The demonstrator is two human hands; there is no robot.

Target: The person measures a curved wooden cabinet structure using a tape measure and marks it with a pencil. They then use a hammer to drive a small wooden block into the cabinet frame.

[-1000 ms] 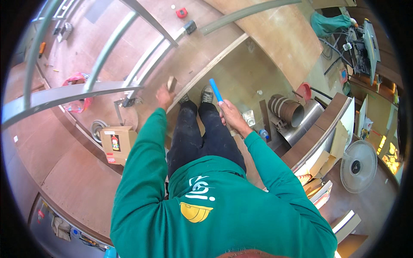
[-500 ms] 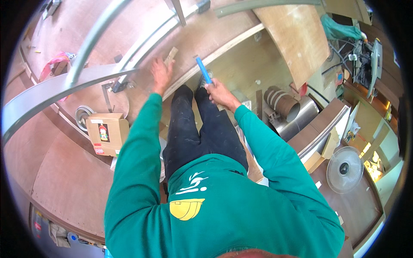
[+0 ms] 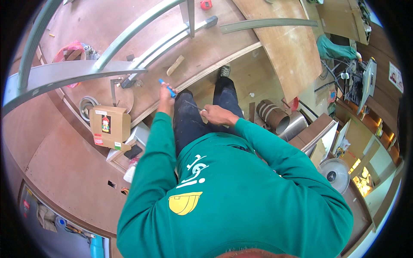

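Left hand [image 3: 165, 95] grips a blue tool [image 3: 171, 92], both ends showing past the fingers [image 3: 164, 89]; right hand [image 3: 218, 115] clasps a thin rod [image 3: 191, 105].

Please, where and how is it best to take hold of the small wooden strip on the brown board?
I would grip the wooden strip across its middle, by its two long edges, coming from above on the near side. It is narrow and lies on the brown board with its top uncovered; a metal rail runs beyond it. The left hand is nearer, but holds a blue object.
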